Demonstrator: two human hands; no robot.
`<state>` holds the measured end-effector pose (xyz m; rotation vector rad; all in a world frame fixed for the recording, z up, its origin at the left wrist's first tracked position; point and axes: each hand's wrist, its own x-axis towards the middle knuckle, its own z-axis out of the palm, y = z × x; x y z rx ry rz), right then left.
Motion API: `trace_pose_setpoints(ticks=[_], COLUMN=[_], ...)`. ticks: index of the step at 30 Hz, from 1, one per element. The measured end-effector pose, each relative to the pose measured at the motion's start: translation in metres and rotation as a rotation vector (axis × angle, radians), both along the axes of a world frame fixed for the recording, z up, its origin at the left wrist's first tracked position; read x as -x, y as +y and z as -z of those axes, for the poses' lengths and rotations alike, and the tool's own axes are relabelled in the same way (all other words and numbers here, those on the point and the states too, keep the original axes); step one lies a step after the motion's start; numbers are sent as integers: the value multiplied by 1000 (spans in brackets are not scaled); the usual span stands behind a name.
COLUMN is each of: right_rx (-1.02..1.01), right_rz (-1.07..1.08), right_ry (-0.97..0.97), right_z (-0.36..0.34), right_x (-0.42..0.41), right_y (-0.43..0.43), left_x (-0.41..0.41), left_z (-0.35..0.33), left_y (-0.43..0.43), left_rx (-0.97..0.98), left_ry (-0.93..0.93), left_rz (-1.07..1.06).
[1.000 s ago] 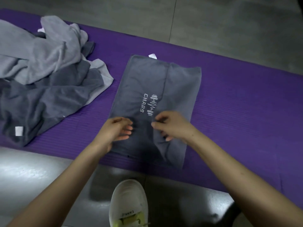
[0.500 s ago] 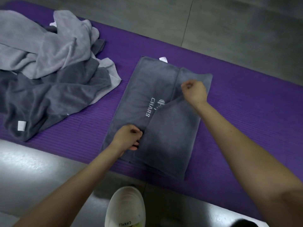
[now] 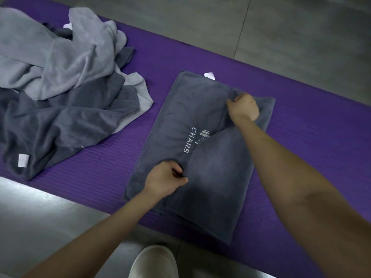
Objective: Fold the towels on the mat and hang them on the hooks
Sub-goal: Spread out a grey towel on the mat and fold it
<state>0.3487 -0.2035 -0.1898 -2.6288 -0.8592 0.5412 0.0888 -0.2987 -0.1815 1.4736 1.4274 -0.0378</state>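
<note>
A dark grey towel (image 3: 180, 115) with white "CHARS" lettering lies partly folded on the purple mat (image 3: 311, 125). Its right flap (image 3: 216, 177) is laid over the middle and covers part of the logo. My left hand (image 3: 165, 180) pinches the flap's edge near the towel's front. My right hand (image 3: 243, 106) grips the same edge at the far end, fingers curled round the cloth. A white label (image 3: 209, 75) sticks out at the towel's far edge. No hooks are in view.
A loose heap of light grey (image 3: 60, 57) and dark grey towels (image 3: 60, 125) lies on the mat's left part. Grey tiled floor (image 3: 281, 27) surrounds the mat. My white shoe (image 3: 153, 261) stands on the floor just in front of the mat.
Both hands were together near the towel's front a second ago. My right hand has slid to the far end along the flap edge, and the flap now covers part of the logo.
</note>
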Motion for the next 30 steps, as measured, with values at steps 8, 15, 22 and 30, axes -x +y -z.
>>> trace_pose_setpoints(ticks=[8, 15, 22, 30], right_rx=[-612, -644, -378, -142], right_rz=[208, 101, -70, 44], right_ry=[379, 651, 565, -123], right_z=[-39, -85, -29, -18], right_x=[-13, 58, 91, 3], right_y=[5, 84, 74, -22], left_x=[10, 74, 100, 109], left_z=[-33, -47, -10, -9], left_y=[2, 34, 34, 20], left_rx=[243, 90, 21, -106], left_ry=[-266, -211, 17, 181], left_rz=[-136, -382, -313, -155])
